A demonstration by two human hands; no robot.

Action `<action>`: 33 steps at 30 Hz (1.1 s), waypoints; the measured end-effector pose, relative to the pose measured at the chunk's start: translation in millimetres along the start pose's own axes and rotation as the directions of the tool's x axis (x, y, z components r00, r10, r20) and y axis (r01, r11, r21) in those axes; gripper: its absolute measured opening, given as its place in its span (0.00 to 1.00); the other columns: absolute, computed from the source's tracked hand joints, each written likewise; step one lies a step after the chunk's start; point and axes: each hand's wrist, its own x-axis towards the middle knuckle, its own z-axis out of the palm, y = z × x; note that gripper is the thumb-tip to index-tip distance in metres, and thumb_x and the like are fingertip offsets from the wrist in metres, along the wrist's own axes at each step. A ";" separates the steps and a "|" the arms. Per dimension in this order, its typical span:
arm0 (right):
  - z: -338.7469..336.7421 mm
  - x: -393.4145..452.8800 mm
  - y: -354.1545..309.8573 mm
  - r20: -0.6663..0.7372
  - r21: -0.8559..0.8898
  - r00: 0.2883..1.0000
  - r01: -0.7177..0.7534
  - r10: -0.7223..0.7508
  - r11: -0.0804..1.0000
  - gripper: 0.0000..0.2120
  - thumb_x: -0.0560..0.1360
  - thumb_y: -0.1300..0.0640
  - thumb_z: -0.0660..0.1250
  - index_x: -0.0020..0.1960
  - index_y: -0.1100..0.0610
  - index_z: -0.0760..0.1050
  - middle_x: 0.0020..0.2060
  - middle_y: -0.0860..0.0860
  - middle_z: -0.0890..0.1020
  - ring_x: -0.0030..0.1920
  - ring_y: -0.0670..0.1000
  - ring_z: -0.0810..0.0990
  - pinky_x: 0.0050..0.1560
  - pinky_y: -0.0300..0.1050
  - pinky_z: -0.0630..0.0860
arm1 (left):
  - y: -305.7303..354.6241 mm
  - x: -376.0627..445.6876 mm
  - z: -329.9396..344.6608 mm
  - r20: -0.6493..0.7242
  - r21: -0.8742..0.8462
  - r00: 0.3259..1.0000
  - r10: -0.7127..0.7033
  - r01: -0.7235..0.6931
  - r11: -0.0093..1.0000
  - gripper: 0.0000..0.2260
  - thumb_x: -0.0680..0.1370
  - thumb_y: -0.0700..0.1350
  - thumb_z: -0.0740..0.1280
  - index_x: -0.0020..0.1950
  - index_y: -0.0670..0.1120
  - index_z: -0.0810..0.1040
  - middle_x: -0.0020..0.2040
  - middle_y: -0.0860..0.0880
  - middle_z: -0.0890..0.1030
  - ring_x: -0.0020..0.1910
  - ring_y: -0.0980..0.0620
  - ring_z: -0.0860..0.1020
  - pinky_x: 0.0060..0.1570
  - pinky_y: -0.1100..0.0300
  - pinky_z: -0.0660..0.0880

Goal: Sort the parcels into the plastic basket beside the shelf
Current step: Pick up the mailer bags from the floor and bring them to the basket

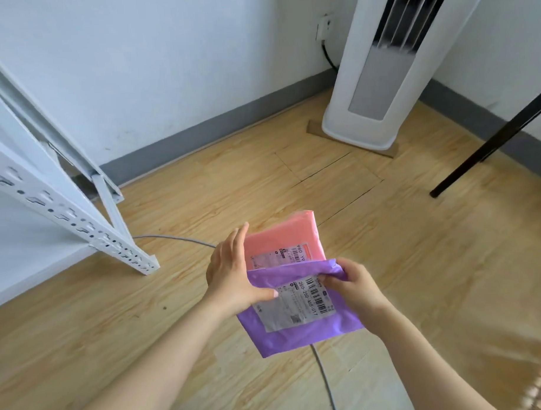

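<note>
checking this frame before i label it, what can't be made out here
Head view only:
- Basket: not in frame at all.
- Pink parcel: lower part hidden behind the purple parcel; left edge covered by the left hand.
- Purple parcel's top right corner: bunched inside the right hand.
- Label small print: too small to read.
- Shelf: cut off by the left edge.

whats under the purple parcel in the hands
A pink parcel lies beneath the purple parcel, its far half and label showing. Its near part is covered, as are the left hand's fingers behind them.
</note>
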 end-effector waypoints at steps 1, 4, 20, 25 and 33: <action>-7.8 -12.8 -24.8 0.014 0.002 1.000 0.017 -0.017 1.000 0.03 0.73 0.68 0.65 0.43 0.70 0.73 0.36 0.56 0.78 0.37 0.50 0.75 0.39 0.43 0.73 | 13.6 -7.4 -22.2 -0.003 0.026 1.000 0.020 -0.020 0.999 0.60 0.59 0.54 0.79 0.75 0.56 0.37 0.76 0.49 0.49 0.75 0.48 0.49 0.72 0.49 0.53; -28.0 -55.8 -105.3 0.071 -0.025 0.995 0.064 -0.063 0.998 0.09 0.73 0.69 0.65 0.36 0.60 0.72 0.31 0.51 0.78 0.31 0.44 0.75 0.33 0.33 0.73 | 54.9 -32.5 -91.9 0.056 0.219 0.992 0.114 -0.124 0.968 0.61 0.59 0.59 0.77 0.71 0.60 0.29 0.77 0.49 0.43 0.75 0.48 0.44 0.73 0.46 0.46; -66.3 -275.1 -421.3 0.191 -0.374 0.899 0.438 -0.394 0.818 0.06 0.72 0.64 0.66 0.37 0.58 0.73 0.34 0.49 0.76 0.37 0.47 0.74 0.38 0.34 0.72 | 216.4 -206.7 -371.8 -0.126 0.011 0.970 0.208 -0.208 0.978 0.57 0.60 0.55 0.78 0.73 0.62 0.38 0.70 0.48 0.70 0.61 0.47 0.75 0.53 0.62 0.67; -69.3 -333.2 -454.5 0.139 -0.388 0.853 0.514 -0.503 0.765 0.03 0.72 0.63 0.68 0.42 0.57 0.74 0.33 0.48 0.76 0.36 0.47 0.74 0.38 0.34 0.72 | 246.0 -261.1 -397.8 -0.265 -0.006 0.941 0.209 -0.219 0.976 0.51 0.64 0.49 0.77 0.73 0.62 0.44 0.55 0.43 0.78 0.51 0.42 0.77 0.43 0.58 0.69; -68.0 -433.5 -441.3 -0.260 -0.344 0.753 0.512 -0.604 0.787 0.40 0.67 0.53 0.74 0.72 0.48 0.56 0.67 0.51 0.70 0.66 0.55 0.67 0.66 0.61 0.64 | 280.0 -370.4 -416.6 -0.504 -0.139 0.848 0.162 -0.264 0.954 0.43 0.65 0.46 0.78 0.72 0.52 0.56 0.64 0.44 0.74 0.51 0.44 0.75 0.43 0.60 0.65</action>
